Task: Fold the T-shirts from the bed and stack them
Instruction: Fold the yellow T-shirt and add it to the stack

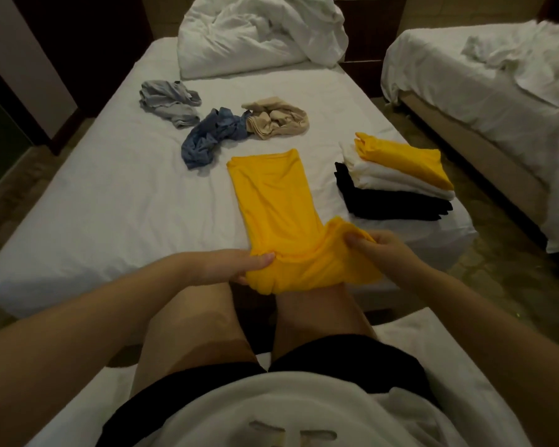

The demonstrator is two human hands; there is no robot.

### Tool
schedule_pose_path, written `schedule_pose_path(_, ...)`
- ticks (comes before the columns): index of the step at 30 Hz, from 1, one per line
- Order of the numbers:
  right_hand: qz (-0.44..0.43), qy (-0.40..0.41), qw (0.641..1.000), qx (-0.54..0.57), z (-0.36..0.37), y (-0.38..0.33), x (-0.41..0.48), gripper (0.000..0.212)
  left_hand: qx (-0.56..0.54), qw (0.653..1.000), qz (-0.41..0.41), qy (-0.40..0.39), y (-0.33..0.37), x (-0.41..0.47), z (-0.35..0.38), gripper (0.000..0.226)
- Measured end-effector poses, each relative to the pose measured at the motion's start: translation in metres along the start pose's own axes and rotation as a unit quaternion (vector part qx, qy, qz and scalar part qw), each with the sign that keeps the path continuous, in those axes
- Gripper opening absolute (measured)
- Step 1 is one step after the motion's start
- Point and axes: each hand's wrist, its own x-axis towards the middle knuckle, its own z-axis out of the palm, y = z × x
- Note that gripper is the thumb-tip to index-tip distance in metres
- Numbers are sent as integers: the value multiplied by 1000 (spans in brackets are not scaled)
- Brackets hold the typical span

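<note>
**Yellow T-shirt held at its near end by both hands**

The yellow T-shirt (271, 195) lies on the bed (110, 195) as a long narrow strip, folded lengthwise. Its far end lies flat on the sheet, while its near end hangs off the mattress edge over the person's knees. The left hand (239, 264) pinches the near left corner, thumb on top and fingers beneath the cloth. The right hand (381, 248) grips the bunched near right part, with its fingers curled round a fold that stands up from the sheet. The cloth between the two hands sags in a loose roll.

To the right of the strip, near the bed's right edge, stands the stack (397, 182) of folded shirts. It has black at the bottom, white in the middle and a yellow one on top. It is apart from the held shirt.

Beyond the strip lie three crumpled shirts. The blue shirt (207, 141) is just past its far left corner and touches the beige shirt (278, 121) to its right. The grey shirt (168, 101) lies further back on the left.

A rumpled white duvet (259, 33) is heaped at the head of the bed. A second bed (465, 101) with white bedding stands across the gap on the right.
</note>
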Motion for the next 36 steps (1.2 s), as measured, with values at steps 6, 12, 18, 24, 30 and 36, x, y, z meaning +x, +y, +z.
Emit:
schedule_pose_path(6, 25, 23, 999, 13, -6, -32, 79, 26, -249, 968, 1, -8, 1, 42, -66, 118)
schedule_pose_path(12, 69, 11, 997, 46, -11, -58, 208, 23, -355, 934, 5, -28, 12, 104, -148, 102)
schedule_pose_path(18, 94, 49, 990, -95, 2, -41, 380, 30, -481, 864, -69, 129, -1, 210, -233, 60)
schedule_pose_path(24, 144, 51, 976, -153, 31, 27, 461, 28, -603, 774, -81, 176, -61, 262, -256, 65)
schedule_pose_path(30, 53, 47, 987, -144, 29, 12, 485, 23, -591, 779, -30, 208, -67, 276, -275, 56)
schedule_pose_path(36, 40, 193, 970, -139, 26, 30, 450, 55, -553, 787, -10, 274, -50, 281, -271, 52)
